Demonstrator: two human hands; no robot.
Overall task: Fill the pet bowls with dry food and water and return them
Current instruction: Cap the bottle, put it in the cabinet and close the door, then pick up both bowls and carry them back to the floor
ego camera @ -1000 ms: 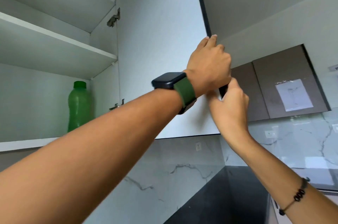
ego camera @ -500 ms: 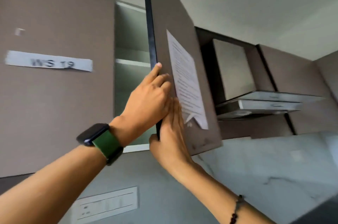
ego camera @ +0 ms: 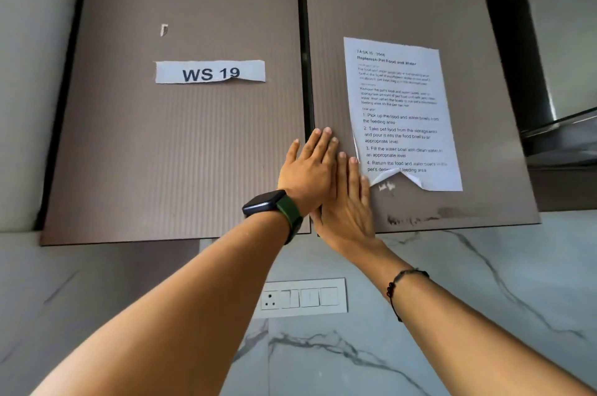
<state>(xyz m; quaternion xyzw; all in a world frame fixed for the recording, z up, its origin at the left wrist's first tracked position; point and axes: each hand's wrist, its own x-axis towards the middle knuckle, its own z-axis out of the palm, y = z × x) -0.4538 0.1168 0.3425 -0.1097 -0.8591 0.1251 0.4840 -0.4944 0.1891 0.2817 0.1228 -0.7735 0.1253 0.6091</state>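
The fingers (ego camera: 324, 141) of the left hand (ego camera: 308, 171) lie flat and close together, spread open against the right cupboard door (ego camera: 397, 1), just right of the dark gap between the two doors and near that door's lower left corner. The right hand (ego camera: 347, 208) is also flat and open, holding nothing, its fingertips touching the left edge of a printed sheet (ego camera: 402, 114) stuck on the same door; the left hand partly overlaps it. The sheet's lower edge is torn and curled. The left wrist wears a dark watch (ego camera: 263, 203) with a green strap, the right a beaded bracelet (ego camera: 392, 290). The left cupboard door (ego camera: 181, 153) carries a paper label (ego camera: 210, 72) reading "WS 19" near its middle. Below the doors, on the marble wall (ego camera: 452, 315), sits a white switch panel (ego camera: 305, 297). No pet bowls, food or water are in view.
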